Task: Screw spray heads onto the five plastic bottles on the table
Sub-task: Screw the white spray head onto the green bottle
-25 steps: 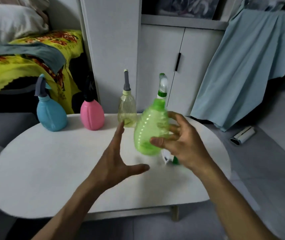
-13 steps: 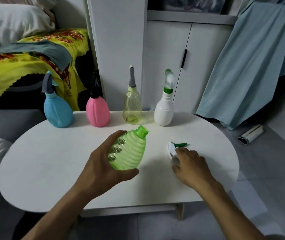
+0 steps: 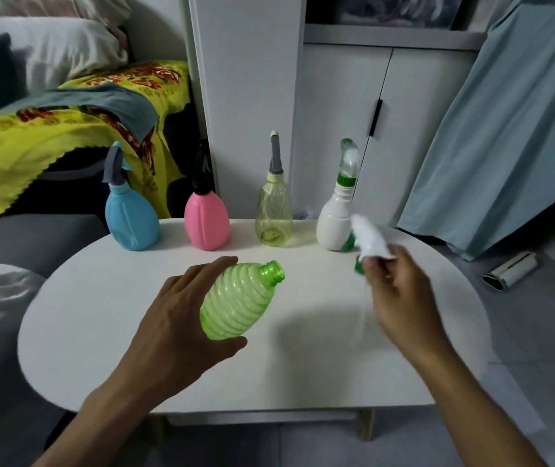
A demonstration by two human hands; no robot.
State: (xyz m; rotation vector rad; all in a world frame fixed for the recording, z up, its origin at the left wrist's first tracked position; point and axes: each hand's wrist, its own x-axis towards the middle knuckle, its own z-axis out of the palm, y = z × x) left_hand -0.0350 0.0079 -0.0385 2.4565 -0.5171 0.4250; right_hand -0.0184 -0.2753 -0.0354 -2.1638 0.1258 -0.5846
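dim soft light; right hand (image 3: 401, 291) motion-blurred; edges bowed.

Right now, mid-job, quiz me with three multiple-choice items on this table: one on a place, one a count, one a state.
1. Where is the ribbed green plastic bottle?
A in the left hand
B standing in the back row
C on the floor

2. How many bottles on the white oval table already wear spray heads?
A two
B four
C five

3. The green bottle's neck is:
A capped
B open
C fitted with a sprayer

Answers: 1 A, fingers wrap it; 2 B, blue, pink, yellow and white stand fitted; 3 B, the right hand holds the white spray head apart.
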